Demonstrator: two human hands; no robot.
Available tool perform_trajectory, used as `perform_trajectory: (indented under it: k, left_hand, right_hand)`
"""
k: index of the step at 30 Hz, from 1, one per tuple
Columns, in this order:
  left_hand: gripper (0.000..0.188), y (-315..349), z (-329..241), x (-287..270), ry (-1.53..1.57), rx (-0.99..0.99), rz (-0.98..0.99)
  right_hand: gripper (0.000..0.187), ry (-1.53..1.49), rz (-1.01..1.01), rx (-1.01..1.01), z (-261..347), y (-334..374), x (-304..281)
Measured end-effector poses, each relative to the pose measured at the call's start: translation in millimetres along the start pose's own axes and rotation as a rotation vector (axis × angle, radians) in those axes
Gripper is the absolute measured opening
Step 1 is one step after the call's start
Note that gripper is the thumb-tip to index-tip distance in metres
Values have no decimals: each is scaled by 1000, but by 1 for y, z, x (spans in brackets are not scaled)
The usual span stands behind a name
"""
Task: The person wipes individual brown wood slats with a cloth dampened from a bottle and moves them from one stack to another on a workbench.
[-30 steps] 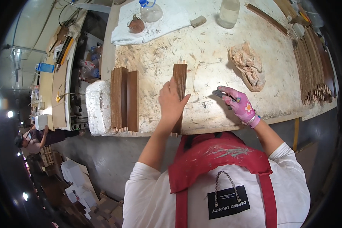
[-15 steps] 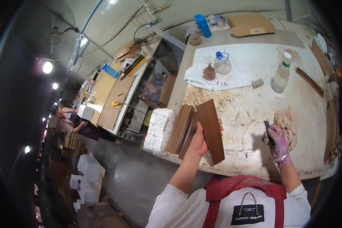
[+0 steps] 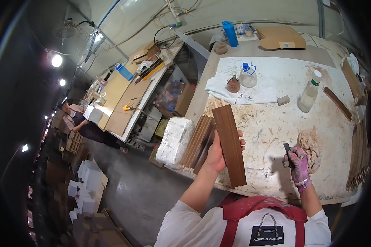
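Observation:
My left hand (image 3: 216,156) is closed around a long dark-brown wooden board (image 3: 230,146), its fingertips showing past the board's right edge. The board is tilted above the near part of the worktable (image 3: 259,123). Wearing a stained pink-purple glove, my right hand (image 3: 299,162) grips a small dark flat-bladed scraper (image 3: 287,150) with the blade pointing up; its handle is hidden by the fingers. Close by that hand lies a crumpled beige cloth (image 3: 311,144). Left of the held board, several brown wooden strips (image 3: 196,142) stand stacked beside a white wrapped block (image 3: 175,142).
Farther back are a white towel (image 3: 264,92), a blue-capped jug (image 3: 248,76), a brown-stained jar (image 3: 233,85), a white-capped bottle (image 3: 310,92) and a small grey block (image 3: 283,100). More strips (image 3: 358,156) line the right edge. At the left, a person (image 3: 80,121) stands by another table (image 3: 119,103).
The view has shifted a little. The held board has turned slightly more face-on and its lower end sits nearer me. My right hand stays beside the cloth with the scraper.

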State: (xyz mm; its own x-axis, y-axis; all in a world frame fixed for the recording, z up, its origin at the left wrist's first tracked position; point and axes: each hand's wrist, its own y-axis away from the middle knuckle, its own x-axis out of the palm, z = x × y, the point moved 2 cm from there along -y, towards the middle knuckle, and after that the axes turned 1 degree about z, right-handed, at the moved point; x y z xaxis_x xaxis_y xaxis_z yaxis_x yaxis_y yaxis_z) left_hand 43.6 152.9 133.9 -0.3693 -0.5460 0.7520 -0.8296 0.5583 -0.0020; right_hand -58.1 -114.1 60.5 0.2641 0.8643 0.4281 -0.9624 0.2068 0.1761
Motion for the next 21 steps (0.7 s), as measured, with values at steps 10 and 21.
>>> perform_trajectory:
  k: [10, 21]
  left_hand:
    - [70, 13, 29, -35, 54, -93, -188]
    - [53, 11, -26, -27, 127, 201, -439]
  right_hand:
    - [21, 342, 87, -30, -55, 6, -61]
    - [18, 732, 43, -201, 43, 33, -31]
